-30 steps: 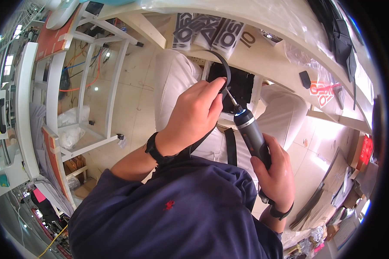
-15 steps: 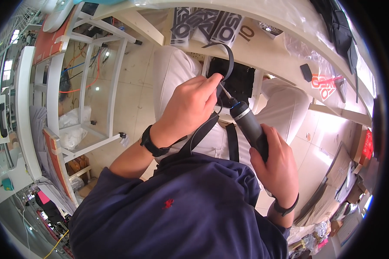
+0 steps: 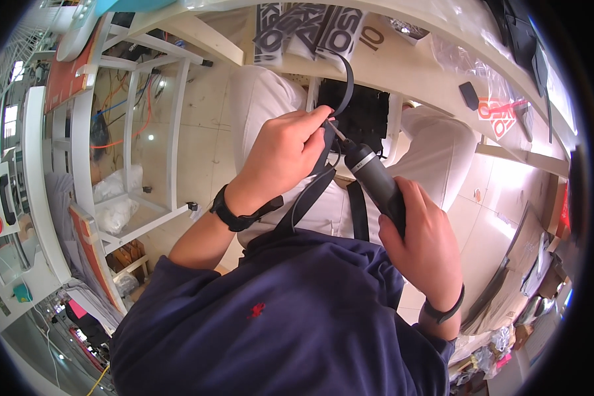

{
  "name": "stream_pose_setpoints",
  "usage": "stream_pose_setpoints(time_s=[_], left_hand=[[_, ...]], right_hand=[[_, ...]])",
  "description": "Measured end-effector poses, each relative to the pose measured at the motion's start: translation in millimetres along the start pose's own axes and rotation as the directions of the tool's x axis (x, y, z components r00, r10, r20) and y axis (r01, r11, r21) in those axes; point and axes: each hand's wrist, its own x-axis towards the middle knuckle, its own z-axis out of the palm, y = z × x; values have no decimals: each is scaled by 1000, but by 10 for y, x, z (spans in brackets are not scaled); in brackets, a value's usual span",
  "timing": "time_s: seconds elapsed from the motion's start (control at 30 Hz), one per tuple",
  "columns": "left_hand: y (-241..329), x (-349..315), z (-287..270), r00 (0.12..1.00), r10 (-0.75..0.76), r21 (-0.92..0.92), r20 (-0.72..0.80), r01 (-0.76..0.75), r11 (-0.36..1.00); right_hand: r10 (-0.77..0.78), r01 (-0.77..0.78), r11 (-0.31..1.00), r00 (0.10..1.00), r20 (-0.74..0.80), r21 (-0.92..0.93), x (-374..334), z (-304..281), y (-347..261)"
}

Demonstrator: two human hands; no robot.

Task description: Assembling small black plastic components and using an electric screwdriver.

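Note:
My left hand (image 3: 278, 150) pinches a narrow black strap (image 3: 348, 80) between thumb and fingers. Its free end curls upward toward the table. In my right hand (image 3: 428, 241) is a black electric screwdriver (image 3: 373, 175) with a pale ring, my fingers wrapped round its body. Its thin metal shaft (image 3: 337, 130) points up and left and reaches the strap at my left fingertips; whether the tip touches the strap, I cannot tell. Directly beyond the tool, between my knees, lies a dark black panel or cloth (image 3: 362, 119).
A pale wooden table (image 3: 402, 72) spans the far side, bearing printed plastic packets (image 3: 303, 33) and a small black piece (image 3: 468, 96). White metal frames (image 3: 131, 132) stand left, cables on the floor behind them. Flattened cardboard (image 3: 508, 280) leans at right.
The screwdriver and my right hand have shifted slightly up and left, bringing the shaft closer to my left fingertips. The blue glow at the tool's nose no longer shows.

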Motion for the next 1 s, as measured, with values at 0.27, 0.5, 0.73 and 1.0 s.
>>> stream_pose_setpoints(time_s=[0.27,0.5,0.73,1.0], left_hand=[[-45,19,-11,998,-62,-59,30,63,996],[-35,32,-79,961,-231,-48,151,241,969],[-64,36,-81,943,-274,-35,189,285,958],[-75,26,-76,940,-282,-46,192,296,954]], right_hand=[[-63,59,991,998,-32,-124,51,21,-18],[-35,37,982,999,15,-185,93,18,-34],[-143,131,952,989,-24,-275,120,29,-12],[-82,84,956,996,19,-282,120,51,-6]])
